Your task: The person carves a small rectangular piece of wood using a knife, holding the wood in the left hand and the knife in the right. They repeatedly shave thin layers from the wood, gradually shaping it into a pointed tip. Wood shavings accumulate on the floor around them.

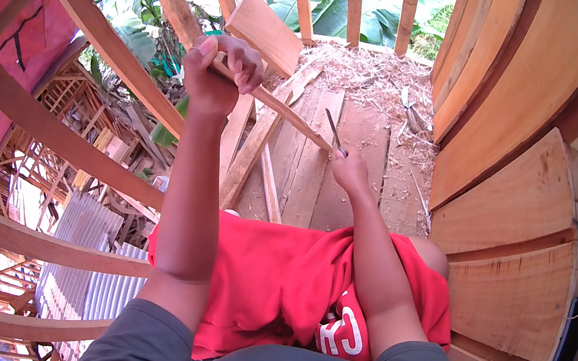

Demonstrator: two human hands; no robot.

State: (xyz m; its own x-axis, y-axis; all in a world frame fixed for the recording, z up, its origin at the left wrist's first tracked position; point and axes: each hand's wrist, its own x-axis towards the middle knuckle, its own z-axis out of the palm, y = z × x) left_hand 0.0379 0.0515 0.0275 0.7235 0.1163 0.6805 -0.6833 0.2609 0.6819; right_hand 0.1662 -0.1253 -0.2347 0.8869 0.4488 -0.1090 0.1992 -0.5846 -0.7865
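My left hand [225, 69], raised in front of me, is closed around the upper end of a thin wooden stick [289, 113]. The stick slants down to the right, and its lower end comes close to my right hand [349, 169]. That hand grips a knife [333, 128] whose narrow dark blade points up and away from me. Most of the knife's handle is hidden in my fingers. From this view I cannot tell whether the blade touches the stick.
Wood shavings [374, 80] cover the far part of the plank floor [310, 192]. Loose wooden strips [252, 148] lie left of centre, near a tilted board [264, 31]. Upright slats [110, 36] stand along the left and far sides; a plank wall [527, 83] rises on the right. Red cloth [265, 276] covers my lap.
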